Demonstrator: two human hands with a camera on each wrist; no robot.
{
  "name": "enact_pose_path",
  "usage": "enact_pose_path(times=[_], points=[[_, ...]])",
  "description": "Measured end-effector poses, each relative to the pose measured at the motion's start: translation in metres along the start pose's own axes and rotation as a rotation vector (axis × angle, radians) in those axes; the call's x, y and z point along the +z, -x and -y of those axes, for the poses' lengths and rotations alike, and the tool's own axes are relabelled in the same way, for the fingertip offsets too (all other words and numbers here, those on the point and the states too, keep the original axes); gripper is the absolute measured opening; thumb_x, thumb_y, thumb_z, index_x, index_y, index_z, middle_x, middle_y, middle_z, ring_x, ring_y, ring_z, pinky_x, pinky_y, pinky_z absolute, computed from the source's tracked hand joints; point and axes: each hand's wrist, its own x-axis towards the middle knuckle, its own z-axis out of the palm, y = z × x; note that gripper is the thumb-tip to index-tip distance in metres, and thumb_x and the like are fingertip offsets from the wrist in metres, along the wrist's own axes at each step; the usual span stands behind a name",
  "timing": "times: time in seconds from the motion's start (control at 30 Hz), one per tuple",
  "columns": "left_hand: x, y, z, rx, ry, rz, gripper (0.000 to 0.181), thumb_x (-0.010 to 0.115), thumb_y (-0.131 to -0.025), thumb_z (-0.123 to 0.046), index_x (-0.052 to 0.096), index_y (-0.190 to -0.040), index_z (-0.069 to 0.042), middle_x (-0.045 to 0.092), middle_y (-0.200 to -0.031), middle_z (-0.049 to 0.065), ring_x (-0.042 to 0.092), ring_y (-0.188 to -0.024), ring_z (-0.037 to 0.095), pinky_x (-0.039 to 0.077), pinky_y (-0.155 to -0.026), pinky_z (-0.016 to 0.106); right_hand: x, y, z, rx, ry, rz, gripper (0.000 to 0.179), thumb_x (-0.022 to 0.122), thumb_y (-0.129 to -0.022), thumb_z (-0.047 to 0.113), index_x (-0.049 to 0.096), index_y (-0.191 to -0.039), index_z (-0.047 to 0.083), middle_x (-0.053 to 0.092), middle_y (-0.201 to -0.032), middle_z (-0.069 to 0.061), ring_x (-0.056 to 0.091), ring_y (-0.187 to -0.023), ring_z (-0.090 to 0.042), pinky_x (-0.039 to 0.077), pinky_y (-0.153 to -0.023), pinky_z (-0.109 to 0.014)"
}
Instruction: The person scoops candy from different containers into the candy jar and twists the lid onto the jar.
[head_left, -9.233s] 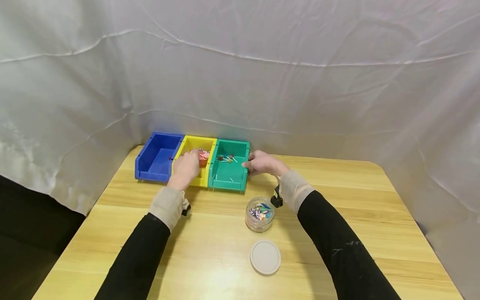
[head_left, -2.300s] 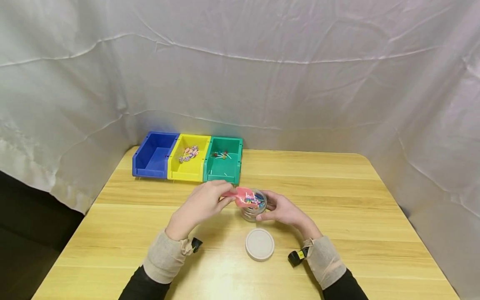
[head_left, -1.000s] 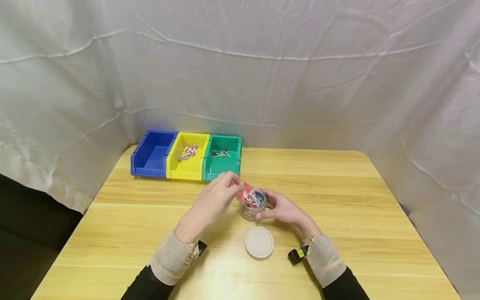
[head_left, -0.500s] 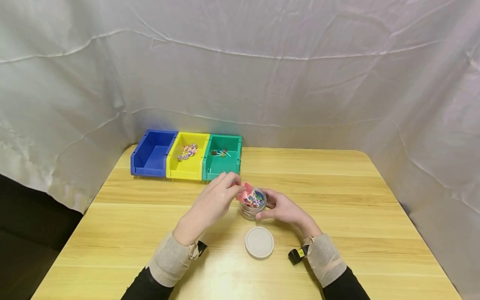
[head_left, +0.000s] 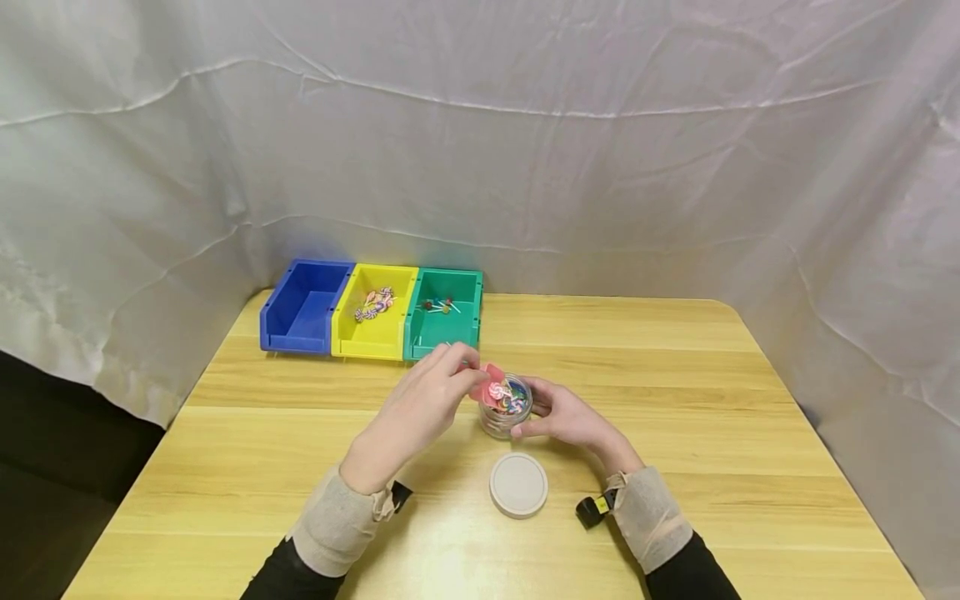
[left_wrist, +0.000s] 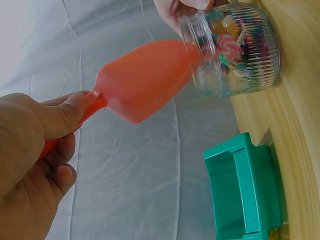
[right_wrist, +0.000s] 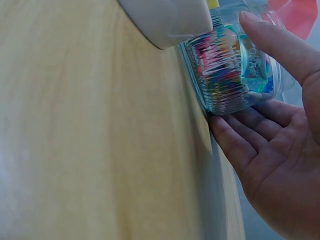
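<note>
My left hand (head_left: 420, 404) grips the handle of a pinkish-red plastic scoop (left_wrist: 145, 80). The scoop tilts down, its lip inside the mouth of a ribbed glass jar (left_wrist: 267, 55). A pink-and-white swirl lollipop (head_left: 498, 392) lies at the scoop's front, over the jar's opening. Colourful small lollipops (left_wrist: 230, 47) fill much of the jar, which stands upright on the table. On the jar's other side, my right hand (head_left: 570, 421) holds it, thumb on the near side and fingers behind, as the right wrist view also shows (right_wrist: 285, 150).
A round whitish lid (head_left: 518, 485) lies on the wooden table just in front of the jar. Behind stand three joined bins: blue (head_left: 311, 321), yellow (head_left: 382, 340) with swirl lollipops, and green (head_left: 438, 335) with several small lollipops. A pale curtain (head_left: 562, 183) hangs behind the table.
The left hand has brought the scoop from the yellow bin to the jar and tipped it steeper, and lollipops have slid into the jar. The right hand has moved from the green bin to the jar.
</note>
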Motion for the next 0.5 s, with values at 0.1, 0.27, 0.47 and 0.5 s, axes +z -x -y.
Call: enact_pose_path(times=[0.1, 0.27, 0.47, 0.5], points=[[-0.0008, 0.0002, 0.0004, -0.001, -0.005, 0.000, 0.027, 0.073, -0.088, 0.014, 0.077, -0.107, -0.004, 0.061, -0.109, 0.005, 0.057, -0.094, 0.022, 0.050, -0.079, 0.030, 0.0002, -0.0004, -0.0002, 0.000, -0.005, 0.001, 0.088, 0.087, -0.085, 0.011, 0.038, -0.156, 0.000, 0.050, -0.154, -0.018, 0.045, -0.145, -0.034, 0.037, -0.118, -0.046], [-0.0032, 0.0005, 0.0018, 0.000, -0.011, -0.018, 0.028, 0.069, -0.088, 0.017, 0.077, -0.107, -0.004, 0.061, -0.109, 0.006, 0.057, -0.094, 0.023, 0.051, -0.080, 0.031, 0.0004, 0.0000, 0.0000, -0.004, -0.004, 0.006, 0.088, 0.087, -0.085, 0.010, 0.037, -0.157, -0.001, 0.049, -0.155, -0.019, 0.045, -0.145, -0.035, 0.037, -0.118, -0.046], [-0.0088, 0.0003, 0.0030, 0.000, -0.014, -0.035, 0.029, 0.064, -0.090, 0.019, 0.076, -0.106, -0.003, 0.060, -0.108, 0.006, 0.055, -0.091, 0.023, 0.049, -0.077, 0.030, 0.0001, 0.0006, 0.0010, -0.005, 0.015, 0.001, 0.089, 0.087, -0.085, 0.011, 0.036, -0.157, 0.000, 0.049, -0.155, -0.019, 0.045, -0.145, -0.036, 0.037, -0.118, -0.046], [-0.0091, 0.0003, 0.0035, 0.000, -0.013, -0.036, 0.030, 0.064, -0.090, 0.019, 0.076, -0.106, -0.003, 0.060, -0.108, 0.006, 0.055, -0.090, 0.023, 0.048, -0.077, 0.030, 0.0001, 0.0006, 0.0012, -0.004, 0.016, 0.000, 0.089, 0.087, -0.085, 0.011, 0.037, -0.157, 0.000, 0.049, -0.155, -0.019, 0.045, -0.145, -0.035, 0.037, -0.118, -0.046]])
